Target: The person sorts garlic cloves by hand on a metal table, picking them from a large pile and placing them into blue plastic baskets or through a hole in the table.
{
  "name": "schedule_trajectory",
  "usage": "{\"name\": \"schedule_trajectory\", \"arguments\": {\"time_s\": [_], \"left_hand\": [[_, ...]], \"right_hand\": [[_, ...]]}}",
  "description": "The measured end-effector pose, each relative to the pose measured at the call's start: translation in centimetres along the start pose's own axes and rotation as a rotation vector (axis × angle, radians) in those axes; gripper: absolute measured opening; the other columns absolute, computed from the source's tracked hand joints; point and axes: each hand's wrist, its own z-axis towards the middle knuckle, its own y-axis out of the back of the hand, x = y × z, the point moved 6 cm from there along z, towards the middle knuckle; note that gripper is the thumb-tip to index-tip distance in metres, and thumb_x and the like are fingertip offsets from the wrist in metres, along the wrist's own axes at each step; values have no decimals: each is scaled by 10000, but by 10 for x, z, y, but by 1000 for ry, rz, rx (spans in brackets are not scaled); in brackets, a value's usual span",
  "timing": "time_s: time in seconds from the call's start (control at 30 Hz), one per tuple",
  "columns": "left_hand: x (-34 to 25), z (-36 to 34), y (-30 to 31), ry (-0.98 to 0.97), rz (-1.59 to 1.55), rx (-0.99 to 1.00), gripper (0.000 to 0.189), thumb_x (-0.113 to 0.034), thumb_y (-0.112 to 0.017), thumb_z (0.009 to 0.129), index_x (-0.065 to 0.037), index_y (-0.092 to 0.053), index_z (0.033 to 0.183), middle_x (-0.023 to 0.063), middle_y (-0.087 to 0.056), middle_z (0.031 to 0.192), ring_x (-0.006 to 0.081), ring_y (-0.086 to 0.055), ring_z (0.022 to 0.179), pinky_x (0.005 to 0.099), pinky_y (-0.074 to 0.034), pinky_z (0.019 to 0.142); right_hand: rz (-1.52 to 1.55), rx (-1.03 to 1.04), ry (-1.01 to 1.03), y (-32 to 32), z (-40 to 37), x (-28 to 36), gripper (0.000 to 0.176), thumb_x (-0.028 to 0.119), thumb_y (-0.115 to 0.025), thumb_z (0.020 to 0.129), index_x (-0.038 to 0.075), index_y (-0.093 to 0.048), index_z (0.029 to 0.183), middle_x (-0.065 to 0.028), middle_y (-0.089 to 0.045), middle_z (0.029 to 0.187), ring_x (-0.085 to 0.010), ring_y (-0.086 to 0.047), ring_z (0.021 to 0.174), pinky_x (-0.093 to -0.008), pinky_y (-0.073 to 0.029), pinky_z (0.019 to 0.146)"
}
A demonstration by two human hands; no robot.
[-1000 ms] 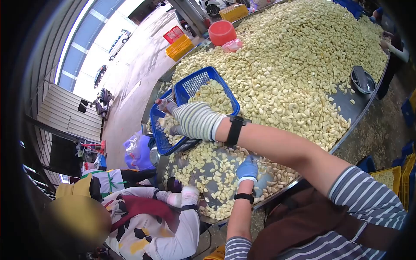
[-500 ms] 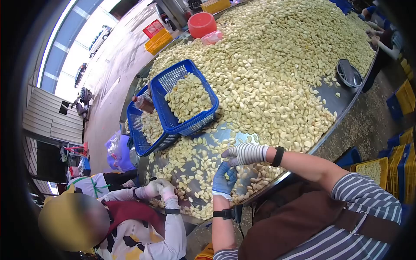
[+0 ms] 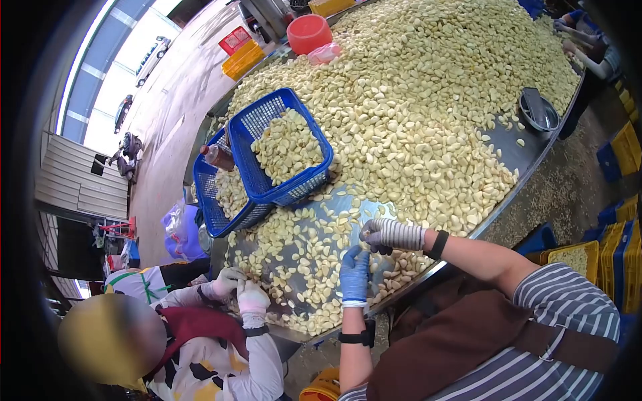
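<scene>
My left hand [image 3: 354,274], in a blue glove, is closed, fingertips together just below my other hand. My right hand [image 3: 391,236], in a grey-and-white striped glove, has its fingers curled in a pinch. The fingertips of the two hands nearly meet over the metal table [image 3: 301,234]; whatever is between them is too small to make out. Pale pieces [image 3: 428,154], like peeled garlic cloves, form a large heap beyond my hands, and loose ones lie around them. Browner pieces [image 3: 403,266] lie just below my right hand.
Two blue baskets [image 3: 326,175] of pale pieces stand left of the heap, a bottle [image 3: 219,158] beside them. A co-worker in a yellow cap works at lower left with gloved hands [image 3: 246,292]. A metal bowl [image 3: 550,119] sits at the right edge; a red tub [image 3: 309,35] stands at the back.
Both my hands have shifted slightly right. My left hand has turned more upright, fingers under my right hand. The co-worker's hands have moved a little left.
</scene>
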Motion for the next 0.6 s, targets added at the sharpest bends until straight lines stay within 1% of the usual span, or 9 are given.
{"name": "schedule_trajectory", "arguments": {"time_s": [0.07,0.13,0.2,0.27,0.33,0.4,0.47,0.53,0.6], "left_hand": [[-13,-11,-17,-268,252,31,237,-206,-599,922,-26,-580,1075,10,-616,766,103,-556,630,243,-468,552],[-14,-15,-21,-281,312,36,249,-210,-600,912,-37,-570,1090,53,-620,733,128,-538,542,282,-446,518],[-30,-28,-34,-409,669,9,259,-289,-559,925,-82,-576,1081,136,-639,728,248,-621,602,361,-477,564],[-15,-30,-46,-387,769,-6,229,-250,-560,921,-70,-601,1058,169,-659,830,278,-648,723,380,-491,658],[-9,-37,-64,-356,955,2,221,-265,-564,915,-74,-613,1016,155,-649,769,295,-643,687,391,-490,633],[-9,-40,-75,-388,908,12,217,-254,-593,894,-56,-604,983,138,-627,706,268,-629,636,382,-482,593],[-20,-46,-84,-472,557,47,168,-200,-615,885,-41,-591,932,77,-600,675,182,-584,592,328,-465,564],[-23,-43,-92,-447,398,109,134,-170,-620,883,-42,-589,912,36,-589,689,132,-553,596,292,-451,558],[-26,-38,-98,-422,239,164,103,-139,-625,880,-44,-587,892,-5,-578,702,83,-521,600,256,-438,551]], "right_hand": [[-339,-3,128,-2,3,-2,263,292,-592,903,60,-598,1028,8,-549,703,-57,-502,587,-208,-410,498],[-360,-12,145,6,1,-13,270,274,-600,899,47,-618,1044,10,-578,738,-67,-526,628,-227,-439,532],[-187,102,-42,10,-19,-12,269,251,-621,885,35,-613,1045,7,-612,791,-101,-573,692,-263,-484,625],[-186,82,-54,11,-39,-8,248,240,-622,885,31,-617,1018,4,-611,778,-109,-580,694,-266,-487,629],[-697,-113,205,18,-49,-7,220,230,-592,906,38,-614,1011,9,-576,724,-85,-552,632,-233,-452,542],[-666,-167,309,22,-61,-3,188,212,-571,918,48,-609,1001,11,-566,689,-53,-511,560,-195,-400,472],[-39,-188,-19,28,-76,-10,185,219,-596,890,65,-599,993,-5,-577,654,-96,-522,501,-219,-396,441],[117,-166,10,34,-80,-19,173,195,-591,892,66,-589,1008,-11,-592,665,-87,-520,475,-206,-390,417],[569,-187,11,33,-83,-27,149,170,-589,903,69,-591,1011,-4,-591,668,-72,-528,486,-192,-405,423]]}}
